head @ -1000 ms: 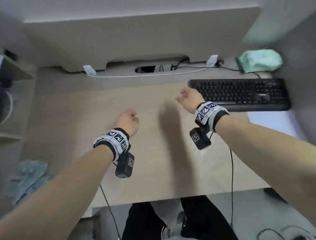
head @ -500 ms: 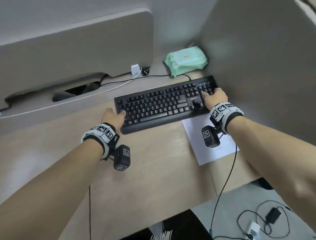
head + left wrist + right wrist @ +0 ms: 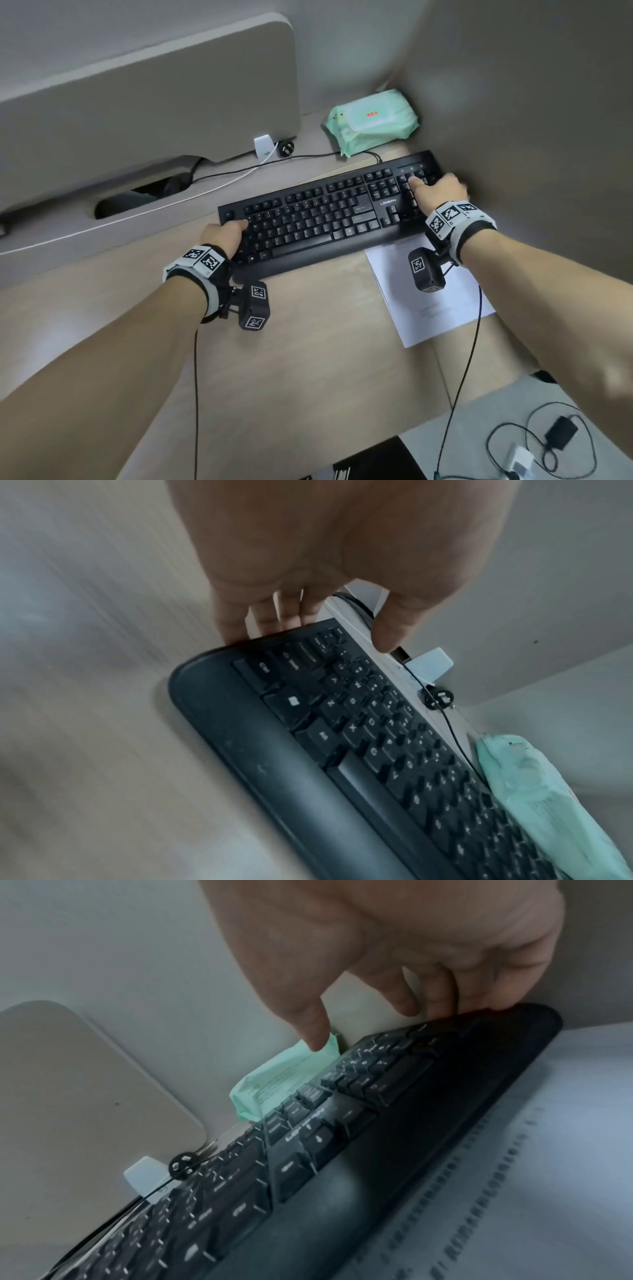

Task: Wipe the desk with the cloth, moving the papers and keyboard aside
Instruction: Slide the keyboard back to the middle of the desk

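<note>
A black keyboard (image 3: 329,219) lies at the back right of the wooden desk (image 3: 291,342), its right part over a white printed paper (image 3: 435,301). My left hand (image 3: 227,233) grips its left end, the fingers (image 3: 236,626) wrapped round the edge and the thumb above the keys. At the right end my right hand (image 3: 435,190) holds on, fingers (image 3: 441,1007) over the end edge (image 3: 514,1020), thumb above the number keys. The paper (image 3: 555,1150) shows beside the keyboard in the right wrist view. No cloth is in view.
A green pack of wet wipes (image 3: 371,120) sits just behind the keyboard in the corner. Cables and a white plug (image 3: 263,145) run along the back under a beige partition (image 3: 147,102). A wall (image 3: 531,137) stands close on the right. A charger (image 3: 560,433) lies on the floor.
A second ago both hands hung over the bare middle of the desk. They moved right and took hold of the keyboard's two ends; the view turned right with them.
</note>
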### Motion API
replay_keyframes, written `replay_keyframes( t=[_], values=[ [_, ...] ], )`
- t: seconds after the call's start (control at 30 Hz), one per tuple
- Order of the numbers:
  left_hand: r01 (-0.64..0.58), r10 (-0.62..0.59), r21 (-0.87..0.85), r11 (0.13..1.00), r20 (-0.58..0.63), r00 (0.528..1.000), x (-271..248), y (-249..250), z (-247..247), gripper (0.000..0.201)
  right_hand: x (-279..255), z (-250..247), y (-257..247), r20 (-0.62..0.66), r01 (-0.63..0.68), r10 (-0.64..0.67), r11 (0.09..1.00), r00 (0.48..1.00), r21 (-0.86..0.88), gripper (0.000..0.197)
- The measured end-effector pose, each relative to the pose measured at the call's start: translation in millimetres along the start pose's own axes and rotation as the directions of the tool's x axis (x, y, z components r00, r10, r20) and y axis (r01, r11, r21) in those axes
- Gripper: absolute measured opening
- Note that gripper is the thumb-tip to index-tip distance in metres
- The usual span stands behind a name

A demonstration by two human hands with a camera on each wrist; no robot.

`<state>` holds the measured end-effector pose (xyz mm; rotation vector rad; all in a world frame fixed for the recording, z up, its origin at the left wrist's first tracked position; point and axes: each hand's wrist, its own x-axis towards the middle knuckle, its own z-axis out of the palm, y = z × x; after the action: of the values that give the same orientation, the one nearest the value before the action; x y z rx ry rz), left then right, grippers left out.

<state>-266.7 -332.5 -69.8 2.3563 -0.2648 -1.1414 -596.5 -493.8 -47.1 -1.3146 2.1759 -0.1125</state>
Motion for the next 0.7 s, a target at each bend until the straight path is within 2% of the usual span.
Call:
replay_keyframes(
  t=[0.1,0.23,0.37,0.5,0.6,0.7],
  values=[
    [-0.024,0.024,-0.003,1.0,-0.033,0.999,-1.2,-4.2,-25.7,0.065,-18.7,2.1,-14.7,-0.04,0.026,-0.029,0.997,0.999,-0.073,0.08],
    [-0.021,0.02,-0.003,1.0,-0.106,0.994,4.8,-21.6,-78.8,0.069,-60.1,21.7,-39.6,0.009,0.086,-0.086,0.986,0.996,-0.139,0.08],
    [-0.001,0.003,0.011,1.0,-0.191,0.982,14.5,-58.1,-156.3,0.064,-121.9,64.6,-73.8,0.083,0.127,-0.118,0.986,0.99,-0.112,0.082],
    [0.038,-0.047,-0.041,0.998,-0.231,0.972,27.4,-107.7,-241.6,0.075,-189.6,116.1,-111.3,0.134,0.195,-0.179,0.974,0.975,-0.117,0.088],
    [0.065,-0.078,-0.056,0.996,-0.283,0.956,37.4,-144.8,-302.4,0.068,-239.2,156.8,-140.3,0.192,0.233,-0.212,0.968,0.958,-0.089,0.087],
    [0.086,-0.111,-0.092,0.992,-0.323,0.94,53.8,-180.3,-357.9,0.076,-287.3,193.0,-169.5,0.237,0.272,-0.244,0.958,0.94,-0.091,0.087]
  ],
)
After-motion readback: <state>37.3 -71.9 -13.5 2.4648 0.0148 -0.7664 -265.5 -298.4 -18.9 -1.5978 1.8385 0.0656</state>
